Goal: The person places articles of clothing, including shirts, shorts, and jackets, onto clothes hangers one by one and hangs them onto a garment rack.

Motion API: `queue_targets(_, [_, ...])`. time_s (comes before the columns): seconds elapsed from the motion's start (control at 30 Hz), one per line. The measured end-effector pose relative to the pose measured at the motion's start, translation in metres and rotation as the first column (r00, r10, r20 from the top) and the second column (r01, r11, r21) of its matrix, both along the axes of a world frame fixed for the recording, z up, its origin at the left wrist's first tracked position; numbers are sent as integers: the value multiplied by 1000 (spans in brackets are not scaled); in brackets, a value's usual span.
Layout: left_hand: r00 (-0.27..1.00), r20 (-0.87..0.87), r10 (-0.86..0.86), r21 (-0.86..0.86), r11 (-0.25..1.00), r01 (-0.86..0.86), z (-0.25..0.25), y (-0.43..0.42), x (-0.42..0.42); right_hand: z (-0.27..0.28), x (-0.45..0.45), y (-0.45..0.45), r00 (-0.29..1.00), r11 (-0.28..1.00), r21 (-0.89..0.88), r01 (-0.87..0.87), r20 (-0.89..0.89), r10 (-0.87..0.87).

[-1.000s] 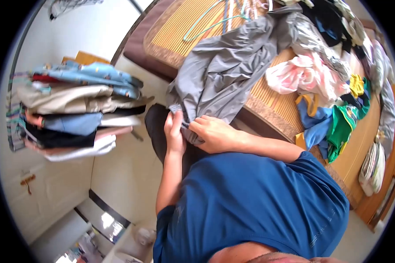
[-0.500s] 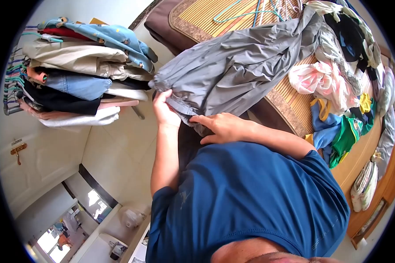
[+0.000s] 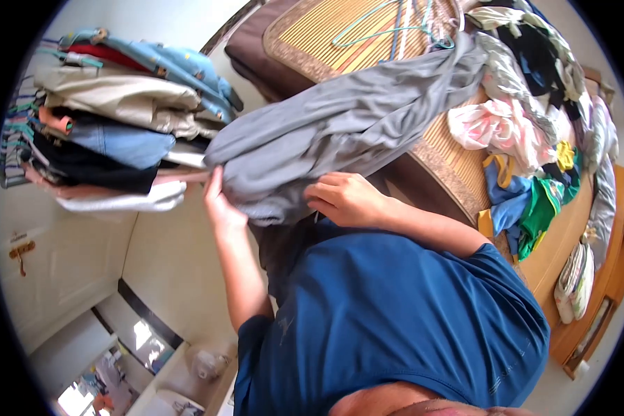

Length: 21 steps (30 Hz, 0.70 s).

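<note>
Long grey trousers [image 3: 326, 125], with a gathered elastic waist end near my body, stretch from my hands across the edge of the bed to a pile of clothes. My left hand [image 3: 225, 208] grips the left corner of that end, thumb on top and the other fingers mostly under the cloth. At the near edge, my right hand [image 3: 350, 200] is closed with curled fingers pinching the fabric. Beyond the trousers, several thin hangers [image 3: 402, 28] lie on the bamboo mat [image 3: 319, 41].
At left, a rack holds several hung clothes, including a denim piece [image 3: 121, 147]. A pink-and-white cloth [image 3: 489, 125] and a green garment [image 3: 541, 215] lie at right. A white door [image 3: 62, 256] with a handle stands at lower left.
My left hand has moved left and down with the trousers' end, and the cloth now lies narrower and more folded. My right hand has shifted slightly right, its fingers more curled.
</note>
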State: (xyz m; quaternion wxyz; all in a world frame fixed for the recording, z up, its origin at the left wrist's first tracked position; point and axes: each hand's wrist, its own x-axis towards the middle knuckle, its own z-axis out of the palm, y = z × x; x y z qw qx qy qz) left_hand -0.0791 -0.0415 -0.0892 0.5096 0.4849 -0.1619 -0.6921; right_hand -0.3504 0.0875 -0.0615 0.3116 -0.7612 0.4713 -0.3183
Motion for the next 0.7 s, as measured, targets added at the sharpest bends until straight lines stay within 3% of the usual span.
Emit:
queue_targets(0.07, [987,156,45,-52,998,-37,30,9,24,10,-7,-14,984,959,-235,156,-46,-172])
queue_targets(0.13, [971,220,89,-121,991,-64,36,13,75,13,-15,-21,963,929,-305,211,-98,-251])
queue_targets(0.2, [946,281,163,-270,959,-85,52,24,129,9,-19,-24,881,926,-264,269,-321,-348])
queue_targets(0.23, [914,276,298,-221,945,-242,85,33,133,2,-19,-22,885,966,-88,242,-389,-257])
queue_targets(0.27, [877,293,381,-295,909,-296,93,39,163,0,-19,-20,912,982,41,184,-381,-155])
queue_targets(0.3, [809,352,470,-385,861,-333,110,50,174,-6,-16,-17,942,987,60,146,-315,-120])
queue_targets(0.33, [417,719,556,-615,788,10,109,65,200,-10,-12,-13,965,992,77,103,-248,-81])
queue_targets(0.37, [817,198,542,-524,763,-379,148,67,191,-7,-8,-13,971,991,110,76,-232,-49])
queue_targets(0.4, [712,246,658,-602,679,-420,175,74,158,-8,-4,-12,969,991,117,61,-244,-31])
queue_targets(0.47, [601,327,729,-716,606,-346,193,86,127,-17,-1,-15,975,998,35,55,-216,-47])
queue_targets(0.57, [561,438,703,-746,632,-210,187,90,81,-10,-14,-31,974,991,-31,132,-184,-135])
queue_targets(0.6, [650,486,584,-741,670,-47,172,89,76,5,-21,-37,968,979,56,198,-171,-186])
queue_targets(0.67, [777,540,322,-617,780,106,151,85,26,5,-40,-51,943,944,-19,329,-52,-330])
queue_targets(0.7, [805,575,143,-538,807,242,143,84,1,8,-52,-59,918,917,41,396,14,-397])
